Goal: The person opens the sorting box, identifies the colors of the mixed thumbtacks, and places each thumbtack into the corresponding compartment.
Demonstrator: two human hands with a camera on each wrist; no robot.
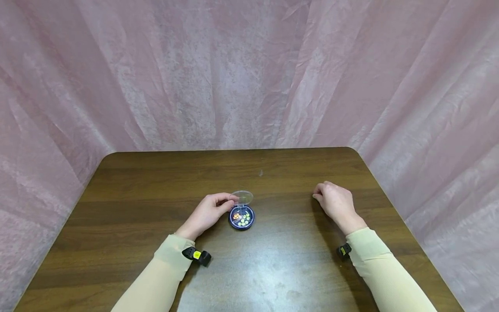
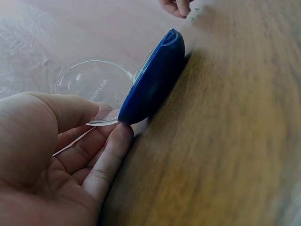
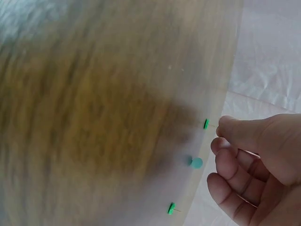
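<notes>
Slightly left of centre on the table, a round blue case [image 1: 241, 217] stands with its clear lid [image 1: 243, 197] raised. Inside, dividers part small orange and yellow-green round bits. My left hand [image 1: 208, 212] pinches the lid at its hinge side; in the left wrist view a fingertip [image 2: 120, 133] lies against the blue base. To the right, my right hand [image 1: 333, 201] hovers low with loosely curled fingers. Right by its thumb and index tips in the right wrist view are several green thumbtacks [image 3: 196, 163]; in the head view that hand hides them.
The brown wooden table [image 1: 163, 182] has rounded far corners. Pink crumpled curtains [image 1: 249, 78] hang behind it and along both sides. A bright glare lies on the near middle of the tabletop. Each wrist wears a black strap camera [image 1: 197, 255].
</notes>
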